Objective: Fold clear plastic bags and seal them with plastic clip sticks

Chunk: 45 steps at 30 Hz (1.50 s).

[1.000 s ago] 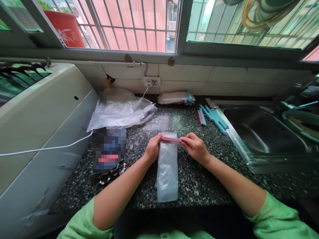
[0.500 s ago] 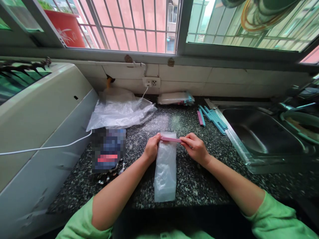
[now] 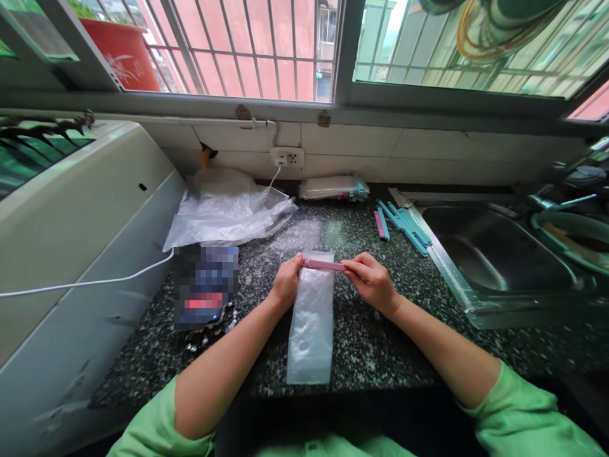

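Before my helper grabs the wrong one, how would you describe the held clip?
On the counter, left of the sink, lies a clear bag. The pink clip crosses its far end. Unlike the loose clips, it is held by the left hand and right hand.

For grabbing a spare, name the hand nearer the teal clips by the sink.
Right. The right hand is in front and left of the teal clips, at the right end of the held pink clip; the left hand is farther left, at its other end.
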Motion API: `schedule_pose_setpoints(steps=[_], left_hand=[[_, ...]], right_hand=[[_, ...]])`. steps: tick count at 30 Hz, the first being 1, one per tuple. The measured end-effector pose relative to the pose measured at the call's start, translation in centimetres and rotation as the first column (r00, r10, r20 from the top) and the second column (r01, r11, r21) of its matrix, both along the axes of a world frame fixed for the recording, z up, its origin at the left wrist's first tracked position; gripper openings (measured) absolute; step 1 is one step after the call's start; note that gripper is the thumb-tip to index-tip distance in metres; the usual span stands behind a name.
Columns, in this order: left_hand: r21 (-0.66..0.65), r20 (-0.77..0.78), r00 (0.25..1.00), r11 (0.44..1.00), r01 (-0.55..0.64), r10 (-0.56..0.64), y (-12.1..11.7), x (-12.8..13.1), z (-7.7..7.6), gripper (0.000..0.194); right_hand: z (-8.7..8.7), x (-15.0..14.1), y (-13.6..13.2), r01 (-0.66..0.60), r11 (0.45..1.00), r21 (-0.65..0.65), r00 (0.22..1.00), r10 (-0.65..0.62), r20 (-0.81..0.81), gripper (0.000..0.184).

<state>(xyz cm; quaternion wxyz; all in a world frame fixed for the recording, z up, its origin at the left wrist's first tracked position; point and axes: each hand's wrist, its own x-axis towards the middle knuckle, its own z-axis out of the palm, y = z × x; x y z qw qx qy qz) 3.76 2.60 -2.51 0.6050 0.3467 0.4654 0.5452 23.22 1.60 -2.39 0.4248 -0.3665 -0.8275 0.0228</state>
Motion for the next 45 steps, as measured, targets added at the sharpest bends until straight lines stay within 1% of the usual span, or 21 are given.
schedule_pose_setpoints(steps=[7,10,14,18,33,37,41,45], left_hand=[[0.024,-0.070,0.997,0.999,-0.033,0.035,-0.2,0.0,0.5,0.034],[0.020,-0.101,0.994,0.999,-0.032,0.033,-0.1,0.0,0.5,0.035],[0.016,-0.086,0.996,1.000,-0.002,0.003,0.0,-0.1,0.2,0.036],[0.000,-0.071,0.997,1.000,-0.008,0.008,0.0,-0.2,0.2,0.036],[0.053,-0.024,1.000,0.998,-0.016,0.017,0.4,-0.6,-1.5,0.035],[0.069,-0.025,0.999,0.997,-0.038,0.039,0.4,-0.5,-1.1,0.037],[0.053,-0.049,0.998,0.998,-0.028,0.031,0.3,-0.4,-0.5,0.039],[0.064,-0.037,0.998,0.997,-0.051,0.054,0.2,-0.4,-0.4,0.039]], right_hand=[[0.0,0.1,0.1,-0.008,1.000,-0.010,0.999,0.008,-0.049,0.019],[0.0,0.1,0.2,-0.015,1.000,-0.005,0.997,0.015,-0.077,0.019],[0.1,0.1,0.3,-0.027,1.000,0.000,0.991,0.027,-0.128,0.019],[0.4,0.1,0.1,-0.037,0.999,-0.013,0.985,0.034,-0.169,0.019],[0.8,0.1,-0.1,-0.034,0.999,-0.035,0.972,0.025,-0.232,0.014],[0.7,0.1,-0.2,-0.041,0.998,-0.050,0.967,0.027,-0.251,0.013],[0.5,0.2,-0.2,-0.053,0.997,-0.065,0.958,0.032,-0.286,0.013],[0.4,0.2,-0.1,-0.082,0.995,-0.064,0.946,0.058,-0.319,0.014]])
